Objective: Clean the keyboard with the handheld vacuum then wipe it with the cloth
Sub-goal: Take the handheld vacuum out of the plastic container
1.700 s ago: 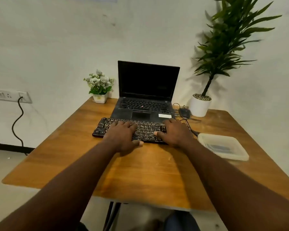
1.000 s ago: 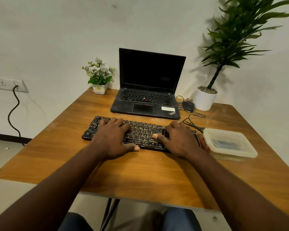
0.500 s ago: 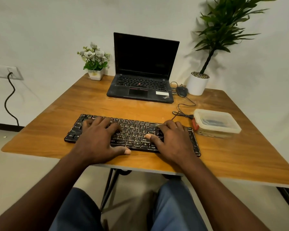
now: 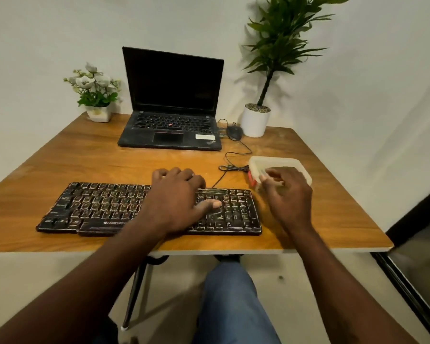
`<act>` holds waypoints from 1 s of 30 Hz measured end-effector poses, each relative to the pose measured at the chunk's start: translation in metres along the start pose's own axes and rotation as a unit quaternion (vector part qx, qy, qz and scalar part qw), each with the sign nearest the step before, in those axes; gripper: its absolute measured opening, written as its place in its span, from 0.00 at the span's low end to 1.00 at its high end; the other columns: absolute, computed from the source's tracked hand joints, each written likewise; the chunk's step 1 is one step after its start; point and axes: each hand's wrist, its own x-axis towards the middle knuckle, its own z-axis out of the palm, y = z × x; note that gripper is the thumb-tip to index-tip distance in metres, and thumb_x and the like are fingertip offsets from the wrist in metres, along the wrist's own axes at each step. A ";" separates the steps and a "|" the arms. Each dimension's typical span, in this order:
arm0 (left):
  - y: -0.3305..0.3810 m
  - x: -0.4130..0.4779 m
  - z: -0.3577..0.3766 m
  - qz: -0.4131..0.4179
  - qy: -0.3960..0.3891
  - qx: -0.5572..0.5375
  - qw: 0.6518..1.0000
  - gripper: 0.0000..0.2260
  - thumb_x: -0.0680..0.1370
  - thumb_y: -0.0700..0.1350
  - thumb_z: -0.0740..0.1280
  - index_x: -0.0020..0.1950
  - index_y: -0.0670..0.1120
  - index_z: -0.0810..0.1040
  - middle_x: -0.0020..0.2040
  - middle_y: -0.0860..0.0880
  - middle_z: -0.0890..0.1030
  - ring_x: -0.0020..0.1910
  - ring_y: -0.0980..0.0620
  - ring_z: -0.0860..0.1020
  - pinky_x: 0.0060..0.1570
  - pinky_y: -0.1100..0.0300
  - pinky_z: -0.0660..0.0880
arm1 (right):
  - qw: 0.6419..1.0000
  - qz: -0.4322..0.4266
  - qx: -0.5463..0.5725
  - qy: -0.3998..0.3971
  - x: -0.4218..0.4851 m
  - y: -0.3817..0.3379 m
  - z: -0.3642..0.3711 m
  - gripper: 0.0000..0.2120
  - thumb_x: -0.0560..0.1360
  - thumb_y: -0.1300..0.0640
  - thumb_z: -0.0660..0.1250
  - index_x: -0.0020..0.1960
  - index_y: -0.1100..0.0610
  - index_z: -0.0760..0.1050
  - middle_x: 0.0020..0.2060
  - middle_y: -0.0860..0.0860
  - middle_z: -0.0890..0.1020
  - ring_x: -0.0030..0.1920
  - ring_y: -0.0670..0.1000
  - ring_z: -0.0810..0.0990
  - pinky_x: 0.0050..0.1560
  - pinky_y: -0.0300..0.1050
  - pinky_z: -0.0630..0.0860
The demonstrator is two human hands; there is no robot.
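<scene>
From the head camera, the left hand point(image 4: 176, 202) lies palm down on the right half of the black keyboard point(image 4: 104, 209). Its fingers are loosely bent over the far rows and its thumb stretches sideways across the keys towards the right hand; it presses on the keys and grips nothing. The keyboard runs crosswise under that hand along the near edge of the wooden table point(image 4: 85, 157). Most of its length reaches out to the left of the left hand, and a short stretch shows between the two hands. The right hand point(image 4: 287, 194) is off the keyboard, just beyond its right end, with the fingers loosely curled and spread and nothing held in them. It is blurred, and its fingertips lie at the near edge of a translucent lidded plastic container point(image 4: 278, 161); whether they touch it cannot be told. A small red piece point(image 4: 251, 178) shows at the container's corner just left of the right hand's fingers, and what is inside the container is too hazy to make out. A thin black cable point(image 4: 233, 167) loops on the table between the two hands and beyond them, leading back to a dark mouse point(image 4: 234, 132). Farther beyond the left hand an open laptop point(image 4: 171, 103) stands with a dark screen. A small pot of white flowers point(image 4: 94, 93) is off to the laptop's left, and a tall green plant point(image 4: 276, 45) in a white pot point(image 4: 255, 122) stands beyond the right hand. Below both forearms, a leg in blue jeans point(image 4: 231, 306) shows under the table edge.
</scene>
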 end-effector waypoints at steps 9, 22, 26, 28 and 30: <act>0.068 0.110 0.027 0.044 -0.033 -0.019 0.998 0.40 0.75 0.74 0.62 0.81 0.54 0.60 0.79 0.47 0.65 0.77 0.44 0.64 0.74 0.41 0.59 | 0.996 0.058 -0.034 0.050 -0.007 0.079 -0.029 0.17 0.76 0.51 0.75 0.63 0.52 0.79 0.58 0.48 0.80 0.59 0.53 0.77 0.53 0.58 0.80; 0.089 0.166 0.048 0.070 -0.109 -0.130 0.983 0.54 0.62 0.79 0.67 0.80 0.49 0.64 0.74 0.45 0.71 0.70 0.45 0.71 0.69 0.50 0.70 | 0.988 0.147 0.019 0.037 0.001 0.086 -0.026 0.35 0.72 0.45 0.78 0.74 0.48 0.66 0.71 0.47 0.71 0.65 0.46 0.73 0.56 0.43 0.80; 0.086 0.166 0.041 0.047 -0.118 -0.233 0.964 0.48 0.66 0.77 0.68 0.77 0.48 0.71 0.72 0.47 0.75 0.67 0.47 0.75 0.62 0.54 0.72 | 0.982 0.174 0.050 0.059 0.001 0.086 -0.028 0.36 0.74 0.45 0.77 0.76 0.47 0.64 0.71 0.46 0.71 0.65 0.47 0.74 0.55 0.41 0.78; 0.085 0.166 0.037 0.021 -0.112 -0.308 0.944 0.38 0.69 0.76 0.67 0.68 0.50 0.80 0.63 0.48 0.82 0.58 0.51 0.79 0.52 0.57 0.74 | 0.977 0.194 0.057 0.071 0.001 0.087 -0.028 0.35 0.74 0.45 0.77 0.76 0.46 0.64 0.70 0.45 0.72 0.65 0.47 0.75 0.57 0.46 0.81; 0.085 0.167 0.033 -0.003 -0.103 -0.353 0.930 0.31 0.70 0.76 0.64 0.55 0.53 0.84 0.51 0.51 0.85 0.49 0.52 0.81 0.45 0.57 0.74 | 0.975 0.201 0.057 0.069 0.002 0.089 -0.027 0.34 0.75 0.44 0.76 0.75 0.45 0.65 0.69 0.45 0.73 0.65 0.48 0.76 0.58 0.52 0.83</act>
